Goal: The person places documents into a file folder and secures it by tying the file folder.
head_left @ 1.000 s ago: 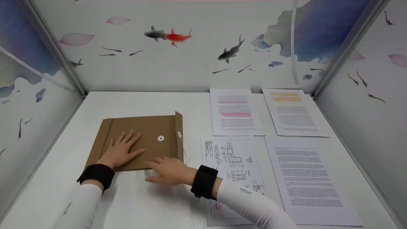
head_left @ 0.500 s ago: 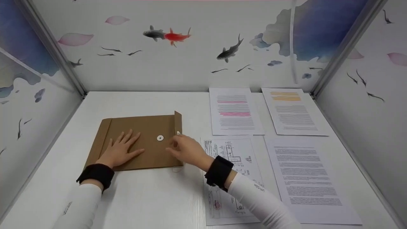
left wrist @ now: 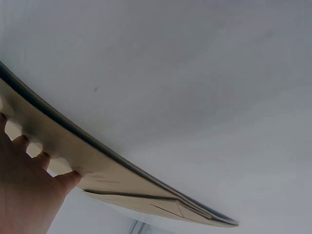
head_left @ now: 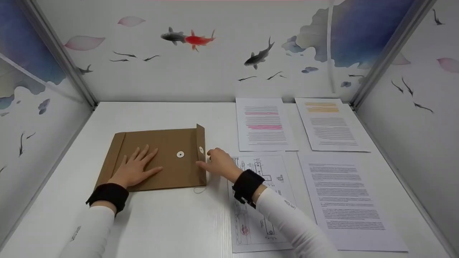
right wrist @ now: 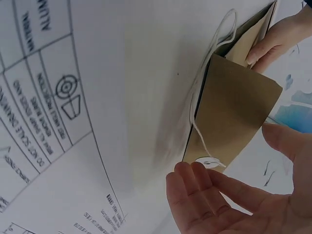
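Note:
A brown kraft string-tie envelope (head_left: pixel 168 139) lies on the white table, its narrow flap (head_left: pixel 200 139) standing up along the right side. My left hand (head_left: pixel 134 170) rests flat on the envelope with fingers spread. Beside the flap is my right hand (head_left: pixel 221 165), fingers bent, thumb apart and right at the flap's edge. In the right wrist view those fingertips (right wrist: pixel 181 168) are next to the flap's white button (right wrist: pixel 208 161), where the string (right wrist: pixel 197 87) is attached. The palm shows nothing in it. A second white button (head_left: pixel 180 154) sits on the envelope's face.
A technical drawing (head_left: pixel 247 215) lies under the right forearm. Farther right is a printed sheet (head_left: pixel 348 200). Behind stand two more sheets flat on the table, one with pink highlighting (head_left: pixel 263 139) and one with orange highlighting (head_left: pixel 331 132). Panels with painted fish enclose the table.
My right hand has moved from the envelope's front edge up and right to the flap, then slightly outward from it. The string now loops below the envelope's corner. My left hand stays put.

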`<action>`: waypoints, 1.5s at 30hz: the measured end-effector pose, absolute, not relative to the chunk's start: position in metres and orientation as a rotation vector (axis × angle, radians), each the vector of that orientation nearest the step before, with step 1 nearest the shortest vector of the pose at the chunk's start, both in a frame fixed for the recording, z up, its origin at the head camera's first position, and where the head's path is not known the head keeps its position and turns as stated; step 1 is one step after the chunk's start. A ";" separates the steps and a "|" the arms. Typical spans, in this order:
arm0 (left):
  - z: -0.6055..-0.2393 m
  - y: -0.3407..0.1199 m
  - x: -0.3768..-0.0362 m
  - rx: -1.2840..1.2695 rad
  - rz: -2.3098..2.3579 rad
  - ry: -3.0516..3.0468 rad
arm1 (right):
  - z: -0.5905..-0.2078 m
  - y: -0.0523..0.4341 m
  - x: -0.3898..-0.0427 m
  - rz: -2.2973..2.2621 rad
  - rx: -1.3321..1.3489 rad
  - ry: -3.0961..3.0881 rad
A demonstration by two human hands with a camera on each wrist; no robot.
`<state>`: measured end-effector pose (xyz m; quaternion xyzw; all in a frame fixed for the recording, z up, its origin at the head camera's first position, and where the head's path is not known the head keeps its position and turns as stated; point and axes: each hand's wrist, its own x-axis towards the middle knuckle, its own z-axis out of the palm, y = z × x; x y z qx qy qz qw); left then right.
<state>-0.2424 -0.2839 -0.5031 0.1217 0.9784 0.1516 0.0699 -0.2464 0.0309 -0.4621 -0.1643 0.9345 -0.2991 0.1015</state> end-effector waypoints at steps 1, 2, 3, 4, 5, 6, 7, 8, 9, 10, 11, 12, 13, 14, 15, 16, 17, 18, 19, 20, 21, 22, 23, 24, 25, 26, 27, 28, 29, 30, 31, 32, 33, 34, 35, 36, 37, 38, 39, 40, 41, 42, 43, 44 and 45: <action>-0.503 -0.284 -0.242 0.363 0.457 2.941 | -0.463 0.031 -0.249 -0.887 -0.480 2.739; -0.504 -0.284 -0.242 0.360 0.459 2.937 | -0.463 0.030 -0.251 -0.893 -0.472 2.718; -0.505 -0.285 -0.242 0.357 0.458 2.935 | -0.464 0.030 -0.253 -0.900 -0.464 2.697; -0.505 -0.285 -0.242 0.356 0.457 2.934 | -0.464 0.029 -0.254 -0.907 -0.454 2.676; -0.506 -0.286 -0.242 0.353 0.455 2.932 | -0.464 0.028 -0.256 -0.913 -0.449 2.660; -0.506 -0.286 -0.242 0.354 0.456 2.932 | -0.465 0.028 -0.258 -0.918 -0.445 2.648; -0.506 -0.286 -0.242 0.354 0.455 2.932 | -0.465 0.027 -0.259 -0.921 -0.441 2.637; -0.507 -0.286 -0.242 0.354 0.451 2.932 | -0.466 0.027 -0.261 -0.922 -0.438 2.627; -0.507 -0.286 -0.242 0.355 0.449 2.932 | -0.466 0.026 -0.262 -0.922 -0.434 2.621; -0.506 -0.286 -0.242 0.355 0.446 2.933 | -0.466 0.025 -0.263 -0.926 -0.428 2.616; -0.506 -0.286 -0.242 0.356 0.444 2.934 | -0.466 0.025 -0.264 -0.928 -0.423 2.611; -0.506 -0.286 -0.242 0.355 0.442 2.934 | -0.466 0.024 -0.265 -0.927 -0.417 2.608; -0.506 -0.286 -0.242 0.354 0.441 2.934 | -0.466 0.024 -0.265 -0.931 -0.407 2.603; -0.505 -0.286 -0.242 0.354 0.442 2.935 | -0.466 0.023 -0.266 -0.936 -0.402 2.606; -0.504 -0.286 -0.242 0.354 0.443 2.935 | -0.466 0.023 -0.267 -0.939 -0.397 2.609; -0.504 -0.286 -0.242 0.354 0.442 2.934 | -0.466 0.023 -0.268 -0.941 -0.397 2.615; -0.504 -0.286 -0.242 0.355 0.442 2.933 | -0.467 0.023 -0.268 -0.942 -0.400 2.625; -0.504 -0.286 -0.242 0.355 0.444 2.932 | -0.468 0.024 -0.269 -0.946 -0.401 2.637; -0.503 -0.286 -0.242 0.355 0.447 2.930 | -0.469 0.025 -0.270 -0.950 -0.405 2.651; -0.503 -0.286 -0.242 0.356 0.448 2.929 | -0.470 0.025 -0.271 -0.951 -0.411 2.663; -0.503 -0.286 -0.242 0.356 0.450 2.928 | -0.472 0.026 -0.272 -0.954 -0.412 2.674; -0.504 -0.286 -0.242 0.356 0.451 2.928 | -0.473 0.027 -0.272 -0.960 -0.411 2.684; -0.504 -0.286 -0.242 0.356 0.452 2.928 | -0.474 0.027 -0.273 -0.965 -0.411 2.690; -0.504 -0.285 -0.242 0.359 0.452 2.932 | -0.475 0.028 -0.274 -0.963 -0.414 2.696; -0.503 -0.285 -0.242 0.361 0.453 2.936 | -0.476 0.029 -0.275 -0.959 -0.419 2.698; -0.503 -0.285 -0.242 0.363 0.453 2.940 | -0.477 0.030 -0.275 -0.957 -0.425 2.701; -0.503 -0.285 -0.243 0.364 0.452 2.943 | -0.477 0.030 -0.276 -0.953 -0.434 2.706; -0.502 -0.285 -0.243 0.367 0.449 2.944 | -0.478 0.031 -0.277 -0.948 -0.441 2.705; -0.502 -0.285 -0.243 0.368 0.451 2.943 | -0.478 0.032 -0.277 -0.944 -0.447 2.703; -0.501 -0.284 -0.244 0.370 0.453 2.940 | -0.479 0.033 -0.278 -0.945 -0.448 2.697; -0.500 -0.284 -0.244 0.368 0.455 2.932 | -0.479 0.033 -0.278 -0.949 -0.446 2.687; -0.499 -0.284 -0.245 0.367 0.455 2.924 | -0.479 0.034 -0.278 -0.958 -0.443 2.678; -0.498 -0.284 -0.245 0.366 0.456 2.914 | -0.478 0.035 -0.279 -0.965 -0.439 2.665; -0.497 -0.284 -0.246 0.364 0.457 2.904 | -0.478 0.036 -0.278 -0.973 -0.435 2.656; -0.495 -0.284 -0.246 0.362 0.458 2.895 | -0.478 0.037 -0.278 -0.982 -0.433 2.650; -0.494 -0.284 -0.247 0.359 0.456 2.888 | -0.478 0.038 -0.278 -0.992 -0.433 2.647; -0.493 -0.283 -0.248 0.355 0.458 2.880 | -0.478 0.039 -0.278 -1.002 -0.434 2.647; -0.492 -0.283 -0.248 0.351 0.457 2.874 | -0.478 0.040 -0.278 -1.014 -0.436 2.649; -0.491 -0.283 -0.249 0.348 0.458 2.869 | -0.478 0.041 -0.278 -1.027 -0.435 2.651; -0.490 -0.283 -0.249 0.345 0.459 2.867 | -0.478 0.042 -0.278 -1.042 -0.432 2.652; -0.490 -0.283 -0.249 0.343 0.461 2.864 | -0.479 0.043 -0.277 -1.060 -0.428 2.648; -0.489 -0.283 -0.249 0.340 0.463 2.862 | -0.479 0.044 -0.277 -1.083 -0.423 2.641; -0.489 -0.282 -0.249 0.337 0.465 2.860 | -0.480 0.045 -0.277 -1.106 -0.414 2.629; -0.489 -0.282 -0.248 0.334 0.466 2.859 | -0.480 0.046 -0.277 -1.128 -0.407 2.616; -0.489 -0.282 -0.248 0.332 0.469 2.859 | -0.481 0.047 -0.277 -1.154 -0.397 2.599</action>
